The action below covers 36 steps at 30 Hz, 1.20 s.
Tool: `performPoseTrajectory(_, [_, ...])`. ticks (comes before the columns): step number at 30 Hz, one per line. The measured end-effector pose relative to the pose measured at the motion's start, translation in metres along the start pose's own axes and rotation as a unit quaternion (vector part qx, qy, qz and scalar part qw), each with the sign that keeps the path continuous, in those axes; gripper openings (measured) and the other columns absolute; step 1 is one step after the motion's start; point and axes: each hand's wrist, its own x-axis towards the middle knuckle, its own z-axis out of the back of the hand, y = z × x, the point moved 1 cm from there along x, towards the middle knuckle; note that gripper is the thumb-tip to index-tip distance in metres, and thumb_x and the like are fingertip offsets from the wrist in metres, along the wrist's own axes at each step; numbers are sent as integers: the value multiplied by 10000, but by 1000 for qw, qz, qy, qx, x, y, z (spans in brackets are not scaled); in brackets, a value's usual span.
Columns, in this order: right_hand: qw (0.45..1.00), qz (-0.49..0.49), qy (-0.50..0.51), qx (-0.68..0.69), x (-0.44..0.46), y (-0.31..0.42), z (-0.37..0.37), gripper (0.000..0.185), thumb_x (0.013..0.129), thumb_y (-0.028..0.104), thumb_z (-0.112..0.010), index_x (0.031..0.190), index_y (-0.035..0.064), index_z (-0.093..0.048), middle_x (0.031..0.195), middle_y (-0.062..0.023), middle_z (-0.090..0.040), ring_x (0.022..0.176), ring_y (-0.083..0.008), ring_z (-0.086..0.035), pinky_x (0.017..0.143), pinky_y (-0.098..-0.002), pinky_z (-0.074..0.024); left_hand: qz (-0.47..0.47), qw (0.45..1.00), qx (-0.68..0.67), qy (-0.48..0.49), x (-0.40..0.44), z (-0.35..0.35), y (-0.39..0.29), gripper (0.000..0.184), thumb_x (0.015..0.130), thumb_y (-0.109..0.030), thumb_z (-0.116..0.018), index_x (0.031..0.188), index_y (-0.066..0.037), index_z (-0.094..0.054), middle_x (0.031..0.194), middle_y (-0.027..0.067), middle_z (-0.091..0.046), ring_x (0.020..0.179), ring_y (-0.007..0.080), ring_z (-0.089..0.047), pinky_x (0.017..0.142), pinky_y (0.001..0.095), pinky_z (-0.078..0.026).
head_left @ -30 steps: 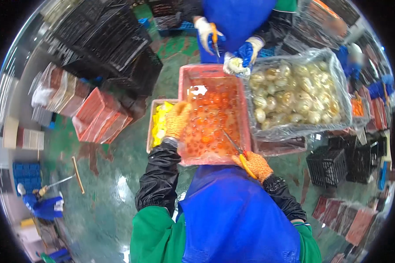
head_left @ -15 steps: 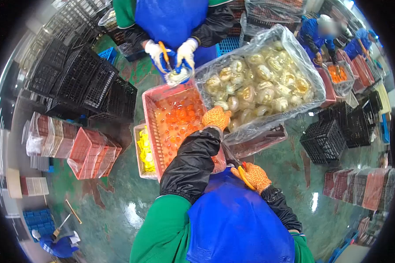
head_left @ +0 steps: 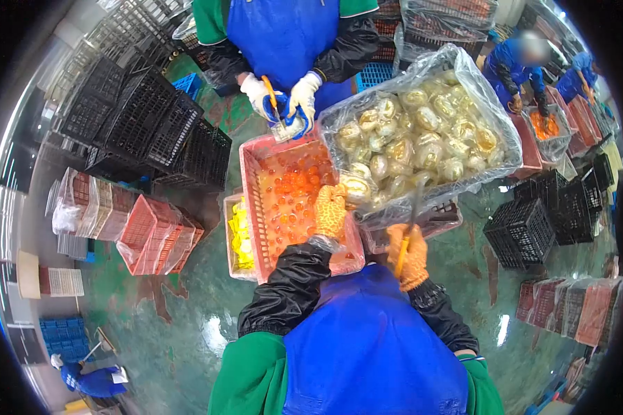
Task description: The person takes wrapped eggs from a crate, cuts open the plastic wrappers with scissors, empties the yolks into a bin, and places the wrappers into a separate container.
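My left hand (head_left: 331,209), in an orange textured glove, is closed on a pale round sealed packet (head_left: 356,188) above the right edge of the red basket (head_left: 250,214). Orange yolk-like balls (head_left: 296,181) lie in liquid inside that basket. To the right stands a plastic-lined crate (head_left: 509,163) full of similar shiny packets. My right hand (head_left: 408,256), gloved alike, is wrapped round the orange handle of scissors (head_left: 403,249), whose dark blades point up toward the crate and are blurred. A narrow box of yellow packets (head_left: 241,238) sits left of the basket.
Across the basket, a co-worker's gloved hands (head_left: 282,104) hold orange-handled scissors and a packet. Black crates (head_left: 124,117) are stacked at left, near red crates (head_left: 160,235). More black crates (head_left: 519,232) stand at right. Other people (head_left: 519,66) work at upper right.
My left hand reached from the yellow packets' side to the lined crate, then came back left with a packet. My right hand has raised the scissors, and their blades now point upward.
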Motion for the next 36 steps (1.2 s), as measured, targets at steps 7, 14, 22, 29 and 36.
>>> performPoseTrajectory(7, [914,17,30,-404,-3,25,-35,527,852,521,-572,1004,16,-566,867,-248,-625,876,-440,-598,736,-497,-473,27,991,-122,-53,-12,-5,-30,244,975,-240,-516,920,-3,-529,911,103,-632,749,191,-640,641,313,-554])
performPoseTrajectory(14, [919,-58,132,-367,-20,38,-35,822,780,602,-633,1226,-63,-450,1174,-314,-546,1101,-440,-543,918,-449,-439,-10,991,-123,-59,-31,8,-60,234,980,-256,-514,966,-22,-506,894,98,-632,733,184,-634,638,307,-534])
performPoseTrajectory(22, [930,-2,181,-320,-4,51,-44,850,792,582,-632,1287,-73,-414,1232,-333,-508,1146,-443,-516,950,-429,-424,6,993,-113,32,-44,13,-69,208,981,-252,-516,916,-54,-500,855,55,-623,680,134,-616,584,266,-502])
performPoseTrajectory(29, [938,-62,182,-287,5,30,-56,692,828,571,-602,1138,-40,-501,984,-280,-631,949,-408,-622,811,-430,-483,43,996,-27,70,-49,25,-88,246,987,-281,-490,944,-44,-542,880,52,-640,700,103,-587,648,252,-501])
performPoseTrajectory(36, [958,-80,199,-193,1,9,-71,588,851,539,-600,955,-36,-535,736,-180,-595,639,-248,-607,540,-376,-486,88,992,-45,81,-36,44,-80,272,972,-313,-520,939,-47,-563,835,47,-641,651,93,-582,580,229,-466])
